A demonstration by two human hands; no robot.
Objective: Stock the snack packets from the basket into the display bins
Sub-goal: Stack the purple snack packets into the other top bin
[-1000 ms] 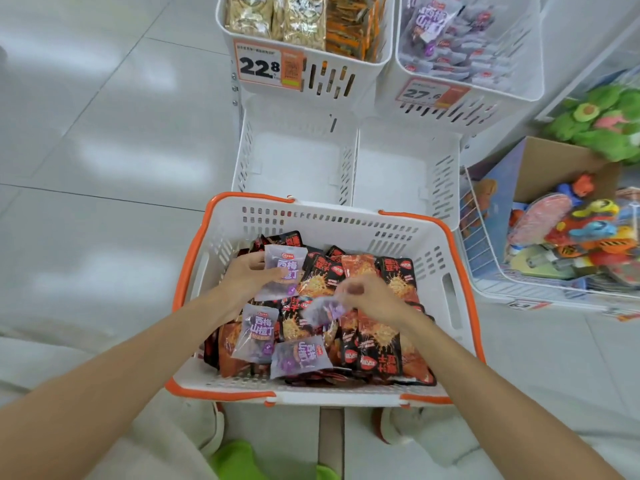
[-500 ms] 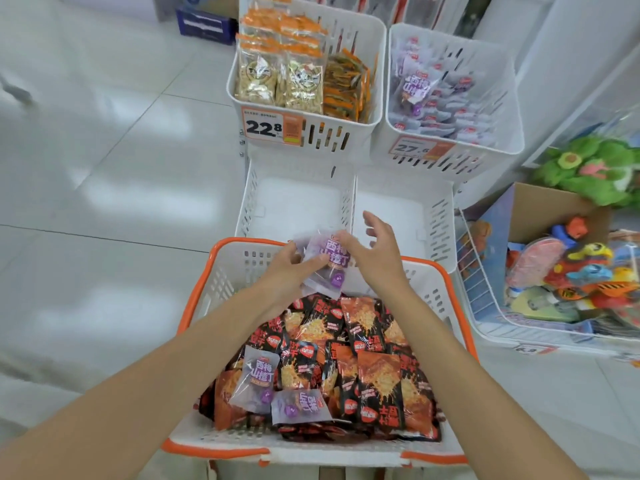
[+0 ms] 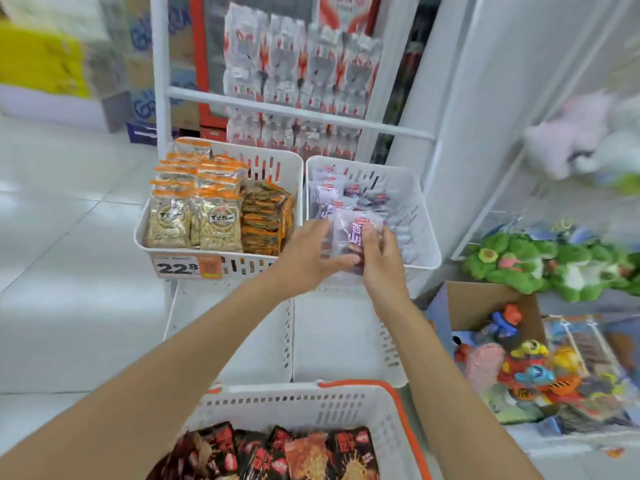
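Centre of the frame: two bare arms reach forward, and the left hand (image 3: 310,259) and right hand (image 3: 382,271) together hold a translucent purple snack packet (image 3: 353,233). The left hand's fingers are curled under its left side and the right hand's pinch its right edge (it may be more than one packet; motion blur hides that). The packet hangs just above the front lip of a white slotted plastic display bin (image 3: 431,258) at centre right, which already holds matching purple packets. The likely risk is a slip – slick film let go this close to the lip could drop it short into the lower white bins (image 3: 339,344) beneath, or slide it sideways towards the neighbouring bin of peanut packs (image 3: 194,220). At the bottom edge, a white plastic basket with an orange rim (image 3: 311,401) holds red-and-black packets (image 3: 277,455). The room is a shop aisle with a white tiled floor (image 3: 69,278) at left and, at right, a cardboard box of bright plastic toys (image 3: 519,358) below green plush toys (image 3: 519,265).
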